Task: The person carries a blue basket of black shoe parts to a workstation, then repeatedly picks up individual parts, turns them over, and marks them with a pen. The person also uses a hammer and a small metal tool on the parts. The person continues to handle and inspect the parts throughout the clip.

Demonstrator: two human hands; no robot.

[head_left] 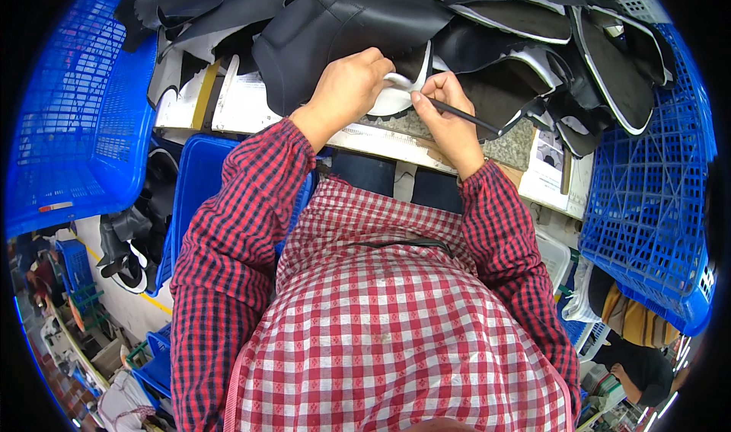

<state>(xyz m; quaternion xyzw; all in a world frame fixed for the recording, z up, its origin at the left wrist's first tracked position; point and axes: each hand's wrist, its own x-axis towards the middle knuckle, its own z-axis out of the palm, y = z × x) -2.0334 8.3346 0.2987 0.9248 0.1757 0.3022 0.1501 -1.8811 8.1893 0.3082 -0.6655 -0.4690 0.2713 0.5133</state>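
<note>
My left hand (349, 89) is closed on the edge of a black leather shoe upper (343, 32), its white lining turned up beneath the fingers at the front of the bench. Between the thumb and fingers of my right hand (451, 120) is a slim black pen-like stick (476, 118). Its rear end points right and down, while its other end is by the white lining (396, 100) close to my left fingers. Whether the tip touches the lining I cannot tell. More black uppers with white edges (609, 74) lie heaped behind and to the right of my hands.
A blue plastic crate (114, 165) stands at the left, another blue crate (647, 203) at the right. Below the bench edge (388, 144) on the left is a blue bin (196, 177) beside more black pieces (126, 238). A printed sheet (547, 161) lies on the bench's right part.
</note>
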